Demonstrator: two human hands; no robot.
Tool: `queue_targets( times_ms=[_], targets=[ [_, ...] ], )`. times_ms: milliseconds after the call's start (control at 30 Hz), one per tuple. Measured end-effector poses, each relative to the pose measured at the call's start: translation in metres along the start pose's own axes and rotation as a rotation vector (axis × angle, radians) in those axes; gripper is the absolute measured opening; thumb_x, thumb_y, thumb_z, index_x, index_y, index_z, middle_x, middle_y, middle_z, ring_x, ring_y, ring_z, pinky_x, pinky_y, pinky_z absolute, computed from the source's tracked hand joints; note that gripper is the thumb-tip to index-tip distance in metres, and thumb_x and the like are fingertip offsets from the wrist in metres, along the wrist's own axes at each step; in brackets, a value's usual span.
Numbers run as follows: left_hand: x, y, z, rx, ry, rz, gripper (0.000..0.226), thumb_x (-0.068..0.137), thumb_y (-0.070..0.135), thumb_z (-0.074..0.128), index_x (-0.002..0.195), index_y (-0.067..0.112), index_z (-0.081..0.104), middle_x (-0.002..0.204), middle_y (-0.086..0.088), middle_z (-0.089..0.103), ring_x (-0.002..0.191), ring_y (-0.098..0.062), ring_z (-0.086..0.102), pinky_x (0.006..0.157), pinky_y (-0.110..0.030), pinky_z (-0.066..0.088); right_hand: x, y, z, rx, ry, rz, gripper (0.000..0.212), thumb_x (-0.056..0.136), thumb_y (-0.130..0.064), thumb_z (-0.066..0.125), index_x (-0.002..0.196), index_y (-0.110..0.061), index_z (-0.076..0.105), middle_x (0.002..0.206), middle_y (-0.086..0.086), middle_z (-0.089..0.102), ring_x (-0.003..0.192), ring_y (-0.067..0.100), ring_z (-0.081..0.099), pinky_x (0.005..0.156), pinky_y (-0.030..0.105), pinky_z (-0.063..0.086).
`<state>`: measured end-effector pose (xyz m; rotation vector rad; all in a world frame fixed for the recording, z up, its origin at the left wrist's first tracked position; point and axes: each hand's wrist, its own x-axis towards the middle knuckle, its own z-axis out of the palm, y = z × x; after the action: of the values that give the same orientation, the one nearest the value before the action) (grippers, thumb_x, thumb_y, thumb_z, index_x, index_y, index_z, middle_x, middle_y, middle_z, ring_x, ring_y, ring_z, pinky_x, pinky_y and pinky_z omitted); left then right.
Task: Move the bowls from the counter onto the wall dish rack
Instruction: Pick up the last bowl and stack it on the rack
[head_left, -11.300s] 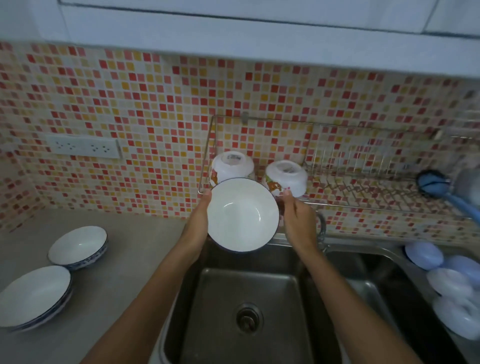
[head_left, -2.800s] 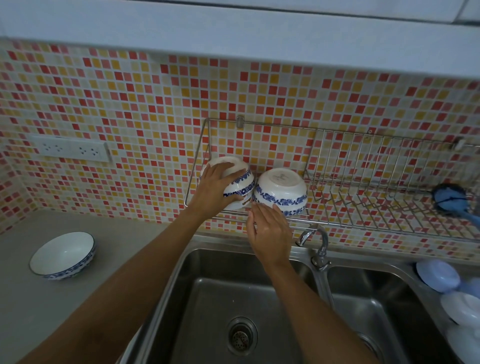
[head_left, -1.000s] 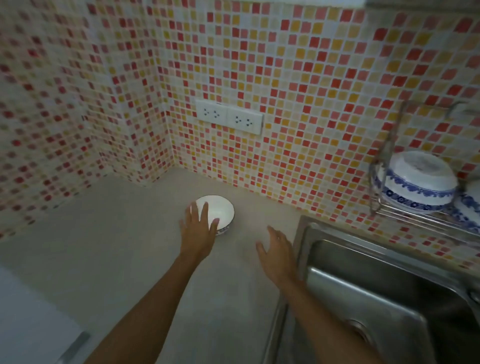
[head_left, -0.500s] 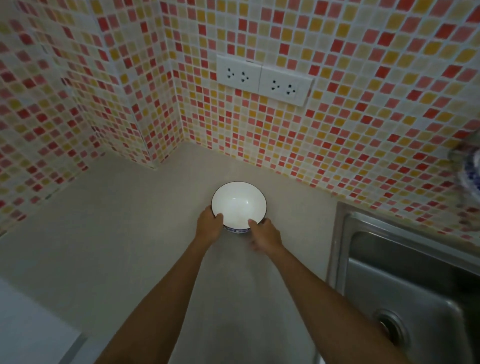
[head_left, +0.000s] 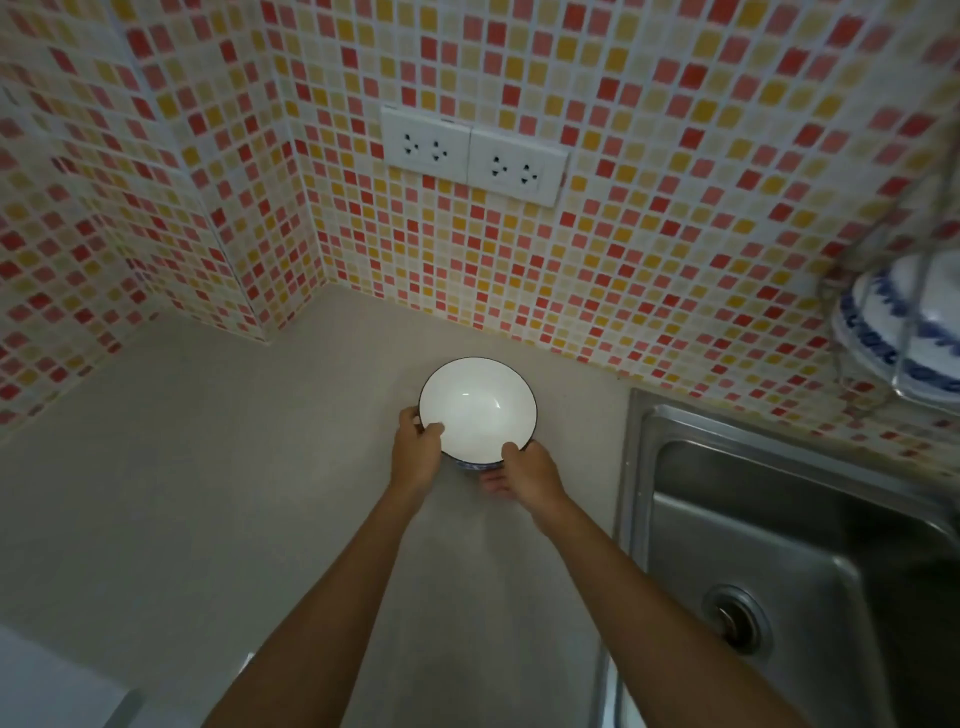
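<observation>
A white bowl with a dark rim and blue pattern outside sits upright on the grey counter, near the tiled back wall. My left hand grips its left near edge, thumb over the rim. My right hand grips the near right edge, thumb on the rim and fingers under it. At the far right the wire wall dish rack shows only its left end, with an upturned blue-and-white bowl in it.
A steel sink lies to the right of the counter, its drain at the lower right. A double wall socket is on the mosaic tiles above the bowl. The tiled corner closes the counter on the left.
Both hands reached the last counter bowl and closed on its near rim; half a second ago they touched its sides, now the thumbs hook over the rim. The view has come closer.
</observation>
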<state>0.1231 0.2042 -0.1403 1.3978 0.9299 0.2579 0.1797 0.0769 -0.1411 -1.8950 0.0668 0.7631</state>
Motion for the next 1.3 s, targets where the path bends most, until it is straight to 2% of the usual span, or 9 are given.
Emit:
queue_targets(
  times_ms=[133, 300, 567, 700, 800, 900, 1067, 1200, 1300],
  targets=[
    [-0.034, 0.036, 0.032, -0.209, -0.125, -0.048, 0.044, 0.093, 0.033, 0.052, 0.13, 0.018, 0.033, 0.123, -0.003, 0.048, 0.11, -0.027, 0.053, 0.084, -0.045, 0.053, -0.035, -0.009, -0.051, 0.079, 0.026, -0.098, 0.022, 0.089, -0.01, 0.038, 0.108, -0.011, 0.051, 0.083, 0.016, 0.071, 0.062, 0.024, 0.07, 0.059, 0.029, 0.057],
    [-0.087, 0.072, 0.088, -0.242, -0.262, 0.041, 0.047, 0.093, 0.053, 0.04, 0.133, 0.028, 0.032, 0.128, 0.0, 0.048, 0.113, -0.028, 0.053, 0.093, -0.056, 0.051, -0.083, -0.015, -0.129, 0.128, 0.09, -0.225, 0.025, 0.093, -0.014, 0.041, 0.112, -0.006, 0.056, 0.082, 0.017, 0.072, 0.061, 0.022, 0.069, 0.048, 0.02, 0.05],
    [-0.191, 0.102, 0.185, -0.421, -0.426, 0.251, 0.048, 0.093, 0.058, 0.033, 0.135, 0.036, 0.044, 0.129, 0.001, 0.06, 0.111, -0.025, 0.062, 0.082, -0.041, 0.059, -0.163, -0.018, -0.284, 0.14, 0.277, -0.486, 0.032, 0.1, -0.044, 0.039, 0.11, -0.023, 0.06, 0.099, 0.004, 0.07, 0.085, 0.017, 0.07, 0.071, 0.027, 0.058],
    [-0.242, 0.127, 0.232, -0.479, -0.497, 0.302, 0.046, 0.097, 0.051, 0.029, 0.133, 0.029, 0.048, 0.119, 0.002, 0.064, 0.104, -0.023, 0.065, 0.077, -0.036, 0.06, -0.181, -0.014, -0.364, 0.003, 0.629, -0.71, 0.033, 0.1, -0.041, 0.04, 0.097, -0.019, 0.065, 0.087, -0.006, 0.068, 0.08, 0.008, 0.063, 0.074, 0.026, 0.049],
    [-0.26, 0.14, 0.264, -0.456, -0.484, 0.305, 0.049, 0.095, 0.058, 0.027, 0.131, 0.034, 0.05, 0.123, 0.002, 0.063, 0.108, -0.023, 0.063, 0.088, -0.044, 0.056, -0.171, -0.002, -0.415, -0.165, 0.853, -0.786, 0.033, 0.1, -0.036, 0.044, 0.118, -0.016, 0.064, 0.111, 0.001, 0.068, 0.101, 0.015, 0.061, 0.091, 0.034, 0.05],
    [-0.272, 0.15, 0.294, -0.442, -0.46, 0.296, 0.053, 0.093, 0.063, 0.025, 0.13, 0.034, 0.051, 0.125, 0.001, 0.061, 0.11, -0.025, 0.061, 0.093, -0.049, 0.052, -0.147, 0.017, -0.455, -0.437, 0.884, -0.79, 0.04, 0.099, -0.034, 0.044, 0.129, -0.01, 0.056, 0.129, 0.01, 0.061, 0.118, 0.025, 0.056, 0.101, 0.043, 0.048],
    [-0.283, 0.161, 0.335, -0.404, -0.412, 0.313, 0.047, 0.095, 0.058, 0.028, 0.127, 0.03, 0.048, 0.122, 0.001, 0.057, 0.101, -0.019, 0.059, 0.084, -0.039, 0.054, -0.12, 0.05, -0.487, -0.874, 0.946, -0.933, 0.039, 0.095, -0.025, 0.048, 0.123, -0.001, 0.061, 0.124, 0.018, 0.064, 0.117, 0.032, 0.06, 0.107, 0.043, 0.042],
    [-0.283, 0.174, 0.362, -0.374, -0.37, 0.35, 0.034, 0.096, 0.055, 0.029, 0.117, 0.033, 0.045, 0.108, 0.004, 0.056, 0.092, -0.013, 0.056, 0.077, -0.03, 0.052, -0.106, 0.061, -0.485, -0.879, 1.073, -1.008, 0.041, 0.094, -0.025, 0.05, 0.127, -0.001, 0.059, 0.128, 0.016, 0.062, 0.123, 0.028, 0.057, 0.111, 0.043, 0.034],
    [-0.282, 0.19, 0.379, -0.341, -0.347, 0.393, 0.04, 0.096, 0.055, 0.031, 0.121, 0.029, 0.047, 0.114, 0.001, 0.056, 0.095, -0.014, 0.055, 0.079, -0.033, 0.05, -0.099, 0.064, -0.483, -0.857, 1.084, -1.045, 0.041, 0.095, -0.025, 0.047, 0.125, -0.001, 0.06, 0.126, 0.016, 0.064, 0.12, 0.029, 0.059, 0.107, 0.046, 0.042]
  ],
)
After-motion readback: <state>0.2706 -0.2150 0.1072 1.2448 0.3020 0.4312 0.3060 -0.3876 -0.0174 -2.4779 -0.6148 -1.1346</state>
